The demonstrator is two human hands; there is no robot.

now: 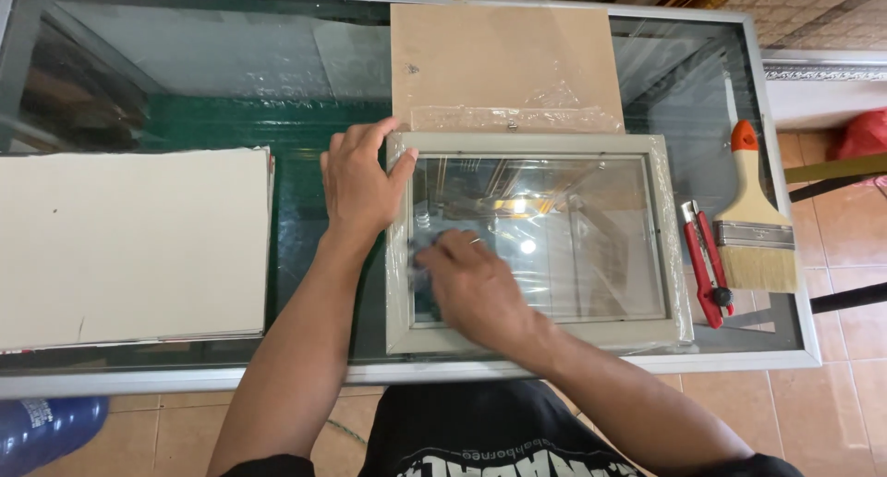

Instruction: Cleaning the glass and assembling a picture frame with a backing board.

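On the glass table [185, 116], a plastic-wrapped grey frame [540, 334] lies under both flat, open hands, holding nothing.

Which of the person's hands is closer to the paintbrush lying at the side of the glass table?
The right hand. It rests on the glass of the picture frame, part of the way toward the paintbrush. The left hand holds the frame's far-left corner, further from the brush.

Single head-worn view, looking steeply down from close above the glass table [185, 116]. The near edge lies nearest; floor tiles [832, 33] show beyond.
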